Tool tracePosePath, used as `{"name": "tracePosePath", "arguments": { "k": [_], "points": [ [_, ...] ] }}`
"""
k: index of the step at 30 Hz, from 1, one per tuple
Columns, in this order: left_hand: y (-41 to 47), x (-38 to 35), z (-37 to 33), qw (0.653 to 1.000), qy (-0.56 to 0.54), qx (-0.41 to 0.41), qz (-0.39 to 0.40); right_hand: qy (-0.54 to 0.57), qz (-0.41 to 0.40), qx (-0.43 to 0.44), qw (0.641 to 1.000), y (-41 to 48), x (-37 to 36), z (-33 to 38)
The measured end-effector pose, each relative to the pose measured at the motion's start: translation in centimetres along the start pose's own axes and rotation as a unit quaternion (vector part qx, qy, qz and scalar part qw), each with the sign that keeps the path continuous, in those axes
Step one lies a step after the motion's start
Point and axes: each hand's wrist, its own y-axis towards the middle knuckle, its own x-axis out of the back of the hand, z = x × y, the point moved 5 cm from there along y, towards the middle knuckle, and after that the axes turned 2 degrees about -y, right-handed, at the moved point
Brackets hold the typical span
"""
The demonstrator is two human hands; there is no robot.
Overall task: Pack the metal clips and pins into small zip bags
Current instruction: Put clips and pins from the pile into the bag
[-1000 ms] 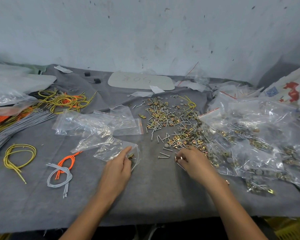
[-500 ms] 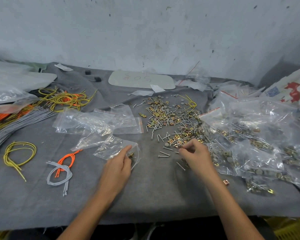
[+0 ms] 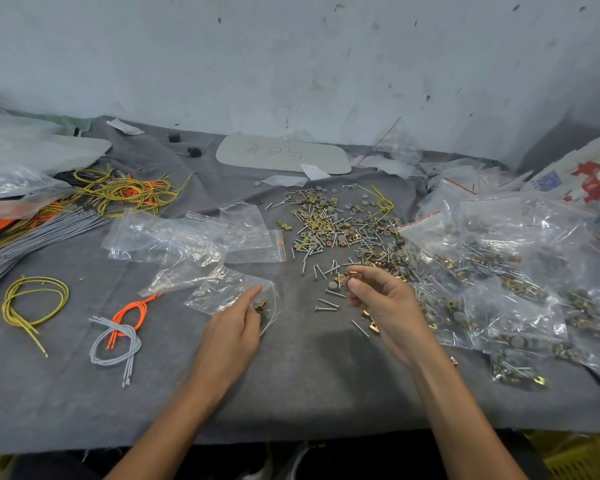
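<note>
Currently, right hand (image 3: 383,303) raised just above the counter (image 3: 312,382), thumb and forefinger pinching a small copper-coloured metal clip (image 3: 353,274); remaining fingers loosely curled. Left hand (image 3: 234,329) lies on a small clear zip bag (image 3: 232,294), forefinger stretched flat along the film, thumb side pressed together at the bag's mouth; a few brass-coloured clips (image 3: 260,305) visible inside, just beside the thumb.

Loose stock: a scatter of brass square clips, silver pins with flat heads and grey discs (image 3: 340,230) spread over grey cloth, beyond and right of the right hand. Several single pins (image 3: 326,308) lie apart at the near edge of the scatter, between the two hands. One brass clip (image 3: 373,327) lies under the right palm.

Empty zip bags (image 3: 194,237) with red seal strips overlap behind the left hand. Filled bags (image 3: 499,282) heaped at right, touching the scatter's edge.

Left side: yellow cord loop (image 3: 35,303), a grey and orange cord bundle (image 3: 118,336), grey cords (image 3: 32,233) fanned toward the edge.

Open room: bare cloth in front of both hands, down to the counter's near edge; also a narrow bare strip between bag and scatter.
</note>
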Motion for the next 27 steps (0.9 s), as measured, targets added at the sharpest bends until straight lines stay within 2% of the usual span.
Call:
{"name": "tracePosePath", "arguments": {
  "k": [7,11,14,19,23,27],
  "points": [
    [0.0,0.0,0.0,1.000,0.003,-0.001,0.001,-0.130,-0.038,0.005,0.991,0.3,0.8,-0.2],
    [0.1,-0.1,0.1,1.000,0.004,-0.004,0.002,-0.233,-0.059,0.016,0.971,0.3,1.7,-0.7],
    [0.0,-0.1,0.2,1.000,0.005,-0.006,0.001,-0.294,-0.044,0.043,0.954,-0.1,1.3,-0.8],
    [0.1,-0.2,0.4,1.000,0.006,-0.003,0.001,-0.248,-0.007,0.042,0.968,-0.7,-0.1,-1.3],
    [0.1,-0.2,0.5,1.000,0.000,-0.002,-0.001,-0.265,-0.049,0.024,0.963,-0.5,1.4,-1.5],
    [0.1,-0.3,0.5,1.000,0.009,-0.004,-0.002,-0.329,-0.078,0.013,0.941,-0.2,3.2,-1.4]
  ]
}}
